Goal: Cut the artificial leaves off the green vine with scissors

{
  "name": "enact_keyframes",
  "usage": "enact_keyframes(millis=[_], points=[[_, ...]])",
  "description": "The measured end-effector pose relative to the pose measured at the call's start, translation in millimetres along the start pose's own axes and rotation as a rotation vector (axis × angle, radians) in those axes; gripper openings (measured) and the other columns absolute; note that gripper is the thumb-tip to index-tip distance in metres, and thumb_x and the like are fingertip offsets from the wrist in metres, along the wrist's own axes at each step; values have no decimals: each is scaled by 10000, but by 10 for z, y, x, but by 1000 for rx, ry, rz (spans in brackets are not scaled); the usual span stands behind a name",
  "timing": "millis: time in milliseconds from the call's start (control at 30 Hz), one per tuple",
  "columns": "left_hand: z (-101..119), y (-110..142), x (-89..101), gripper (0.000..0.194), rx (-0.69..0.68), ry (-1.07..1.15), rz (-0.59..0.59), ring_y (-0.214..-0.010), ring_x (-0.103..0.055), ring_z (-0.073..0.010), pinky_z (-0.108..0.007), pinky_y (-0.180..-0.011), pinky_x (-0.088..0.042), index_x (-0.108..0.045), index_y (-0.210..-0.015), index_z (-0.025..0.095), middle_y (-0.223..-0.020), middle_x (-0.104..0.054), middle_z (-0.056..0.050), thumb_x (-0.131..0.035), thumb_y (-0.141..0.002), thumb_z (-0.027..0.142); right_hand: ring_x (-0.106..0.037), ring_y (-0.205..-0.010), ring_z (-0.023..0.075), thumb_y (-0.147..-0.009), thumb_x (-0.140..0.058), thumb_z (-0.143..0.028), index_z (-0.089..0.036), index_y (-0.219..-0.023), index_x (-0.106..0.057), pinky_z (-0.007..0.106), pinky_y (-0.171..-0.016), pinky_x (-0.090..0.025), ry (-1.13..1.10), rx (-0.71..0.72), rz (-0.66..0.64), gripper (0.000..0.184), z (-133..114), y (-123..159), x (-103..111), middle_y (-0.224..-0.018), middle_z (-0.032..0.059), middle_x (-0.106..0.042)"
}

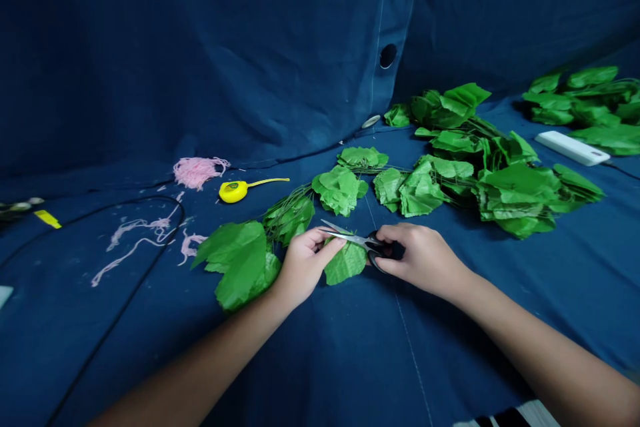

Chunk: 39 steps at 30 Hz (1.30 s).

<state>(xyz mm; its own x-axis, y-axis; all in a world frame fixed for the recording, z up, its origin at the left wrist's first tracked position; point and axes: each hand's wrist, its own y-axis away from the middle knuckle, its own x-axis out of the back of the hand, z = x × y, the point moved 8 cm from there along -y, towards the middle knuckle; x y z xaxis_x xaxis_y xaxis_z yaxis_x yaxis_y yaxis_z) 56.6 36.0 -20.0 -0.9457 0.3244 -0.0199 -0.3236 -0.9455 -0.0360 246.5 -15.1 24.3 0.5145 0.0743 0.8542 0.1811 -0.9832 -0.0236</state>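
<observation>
My right hand (423, 260) grips a pair of scissors (354, 237) by its black handles, the blades pointing left and slightly parted. Their tips reach the fingers of my left hand (305, 263), which is closed in a pinch at a green artificial leaf (347, 265). The leaf hangs below the blades; whatever thin part sits between my fingertips is hidden. Just left of my left hand lies a cluster of large green leaves (243, 260). Thin green stems run from there to more leaf bunches (340, 190) behind my hands.
A big leafy pile (520, 193) spreads to the right, beside a white power strip (573, 147). A yellow tape measure (233, 191), pink yarn (197, 172) and loose strands (145, 233) lie left. A black cable (135, 313) curves across the blue cloth (320, 360).
</observation>
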Motion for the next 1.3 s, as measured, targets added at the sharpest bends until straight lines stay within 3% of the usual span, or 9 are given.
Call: enact_keyframes(millis=[133,300,433,633,967,1300], points=[[17,6,7,183,10,20,6,-833,-650,-155,-255,-780,-507,-764,-903,156,-907,-729,-44,-777,-855,332,-525,-687,91,-842,-719,-407,-193,-880,-648,200,-631,-320,-179,-25,-96,228,51,-6,-112,-786,-29,-634],[56,20,-10,234,27,-1,-13,-759,-599,-135,-239,-706,-473,-738,-883,148,-823,-686,-23,-749,-885,381,-364,-614,57,-833,-759,-513,-142,-738,-474,168,-561,-283,-591,-94,-277,477,131,-10,-389,-666,-34,-480],[36,31,-10,287,63,-7,-19,-660,-508,-103,-220,-619,-403,-698,-844,140,-718,-596,11,-739,-890,420,-459,-601,55,-837,-772,-510,-138,-716,-423,149,-555,-344,-836,-140,-418,524,77,14,-488,-693,10,-601],[63,46,0,278,38,-21,-35,-700,-518,-115,-234,-663,-426,-690,-862,146,-757,-604,0,-713,-912,418,-393,-407,21,-898,-674,-585,-92,-970,-623,148,-374,-203,-1003,-232,-681,502,-58,145,-555,-883,117,-721],[67,61,-15,267,35,-74,-55,-662,-522,-116,-228,-623,-433,-687,-835,148,-731,-622,-4,-706,-913,403,-432,-410,10,-905,-675,-584,-86,-992,-634,115,-364,-217,-1037,-232,-672,507,-111,156,-631,-911,118,-726],[187,62,-20,210,-61,-149,-42,-704,-550,-122,-232,-681,-446,-710,-825,146,-748,-646,-4,-699,-920,333,-429,-423,7,-904,-681,-595,-84,-995,-642,110,-364,-267,-1005,-200,-659,521,-134,165,-614,-933,118,-734]])
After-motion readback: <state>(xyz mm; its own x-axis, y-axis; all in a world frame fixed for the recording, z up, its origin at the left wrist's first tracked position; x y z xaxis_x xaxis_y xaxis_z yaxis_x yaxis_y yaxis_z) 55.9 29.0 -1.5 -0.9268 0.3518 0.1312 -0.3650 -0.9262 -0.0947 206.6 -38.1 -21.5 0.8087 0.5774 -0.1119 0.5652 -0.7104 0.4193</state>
